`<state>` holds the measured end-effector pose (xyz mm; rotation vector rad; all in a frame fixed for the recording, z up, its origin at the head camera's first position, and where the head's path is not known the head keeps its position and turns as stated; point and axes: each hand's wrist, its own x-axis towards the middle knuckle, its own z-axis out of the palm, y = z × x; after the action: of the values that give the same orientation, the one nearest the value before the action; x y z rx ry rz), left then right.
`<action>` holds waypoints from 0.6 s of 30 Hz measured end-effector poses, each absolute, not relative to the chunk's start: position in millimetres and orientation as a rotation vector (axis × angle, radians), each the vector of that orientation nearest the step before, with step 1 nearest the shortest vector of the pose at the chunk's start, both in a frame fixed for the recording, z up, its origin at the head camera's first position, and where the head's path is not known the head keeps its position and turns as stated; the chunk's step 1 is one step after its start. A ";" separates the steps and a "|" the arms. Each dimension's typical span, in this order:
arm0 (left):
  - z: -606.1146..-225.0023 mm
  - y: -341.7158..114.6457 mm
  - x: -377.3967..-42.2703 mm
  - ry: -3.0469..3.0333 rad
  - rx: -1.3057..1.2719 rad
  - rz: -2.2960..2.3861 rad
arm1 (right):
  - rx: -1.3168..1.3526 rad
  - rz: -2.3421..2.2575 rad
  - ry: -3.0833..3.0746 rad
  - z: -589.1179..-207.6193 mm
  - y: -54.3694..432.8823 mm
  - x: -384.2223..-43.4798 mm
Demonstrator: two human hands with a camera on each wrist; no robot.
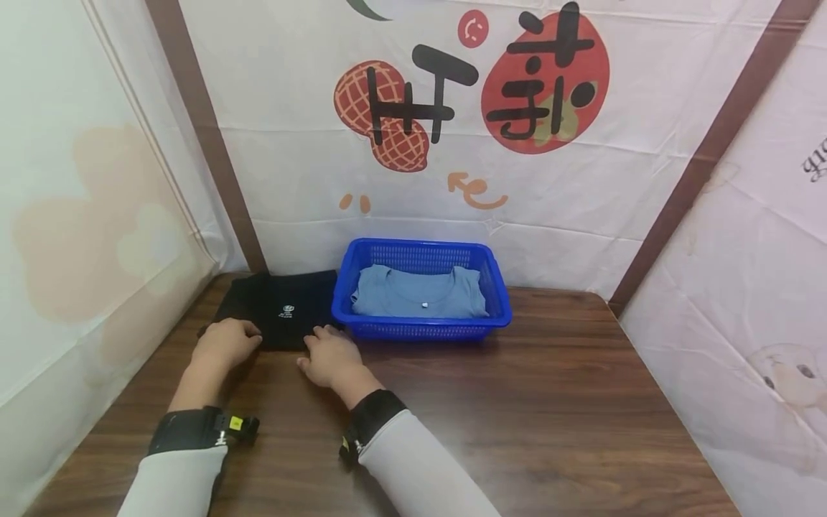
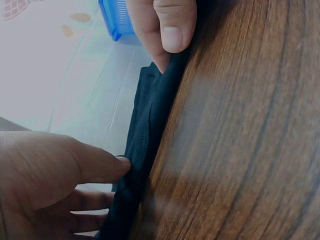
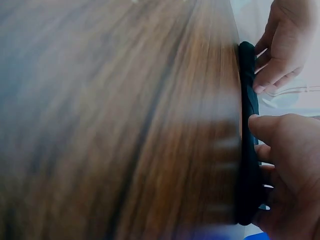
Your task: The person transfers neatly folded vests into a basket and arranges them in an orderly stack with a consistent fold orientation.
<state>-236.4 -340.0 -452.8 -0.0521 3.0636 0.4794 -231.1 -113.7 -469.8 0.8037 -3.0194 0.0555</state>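
A folded black garment (image 1: 281, 332) with a small white print lies flat at the back left of the table. On its front left corner rests my left hand (image 1: 226, 345), the thumb touching the front edge in the left wrist view. My right hand (image 1: 332, 357) lies on the front right part, beside the basket. In the right wrist view its thumb touches the edge of the black garment (image 3: 247, 170) while the other fingers lie spread over the top. A blue plastic basket (image 1: 420, 322) stands just right of the garment, with a folded blue-grey shirt (image 1: 423, 287) inside.
The brown wood-grain table (image 1: 530, 409) runs back to a white printed cloth wall (image 1: 291, 194). More cloth walls close off the left and right sides. Each wrist wears a black band with a small camera.
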 end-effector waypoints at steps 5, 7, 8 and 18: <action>-452.5 -338.5 -234.1 3.084 -0.072 0.467 | 0.783 0.057 -3.007 -472.1 -117.4 -228.1; -453.2 -337.9 -233.6 3.091 -0.074 0.458 | 0.775 0.061 -2.997 -474.0 -117.5 -227.5; -453.3 -337.6 -233.7 3.092 -0.076 0.454 | 0.771 0.061 -2.996 -474.3 -117.1 -227.3; -449.7 -334.3 -235.0 3.134 -0.103 0.347 | 0.811 0.027 -2.992 -459.9 -114.2 -219.0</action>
<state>-235.0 -334.3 -449.7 -0.1030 3.1345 0.3469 -219.0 -114.2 -459.9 0.8108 -2.9921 0.0265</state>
